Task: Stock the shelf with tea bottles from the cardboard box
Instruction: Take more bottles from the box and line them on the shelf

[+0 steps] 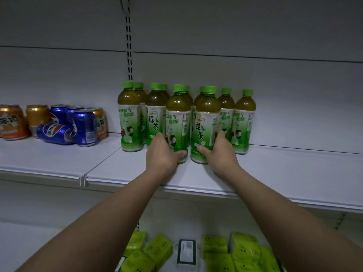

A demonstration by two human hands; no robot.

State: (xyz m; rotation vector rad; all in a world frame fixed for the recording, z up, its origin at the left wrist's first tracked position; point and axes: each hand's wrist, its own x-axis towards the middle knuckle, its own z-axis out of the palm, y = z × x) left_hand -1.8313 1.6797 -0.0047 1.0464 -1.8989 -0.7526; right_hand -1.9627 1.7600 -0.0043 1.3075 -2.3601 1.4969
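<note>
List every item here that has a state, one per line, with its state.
Left hand: closed around the base of a front tea bottle.
Right hand: closed around the base of another front tea bottle.
Both held bottles: upright, capped, bases at the shelf.
Other tea bottles: upright, capped, in rows.
Blue can: lying on its side.
Other cans: upright.
Green packs: lying on the lower shelf.

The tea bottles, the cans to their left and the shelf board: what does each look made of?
Tea bottles: clear glossy plastic by the look, since the tea shows through above a printed wrap label, with a matte green cap.
Cans: probably aluminium; printed sides carry sharp highlights, and the rims are bare metal.
Shelf board: smooth white, likely painted sheet metal, though coated board cannot be ruled out.
</note>
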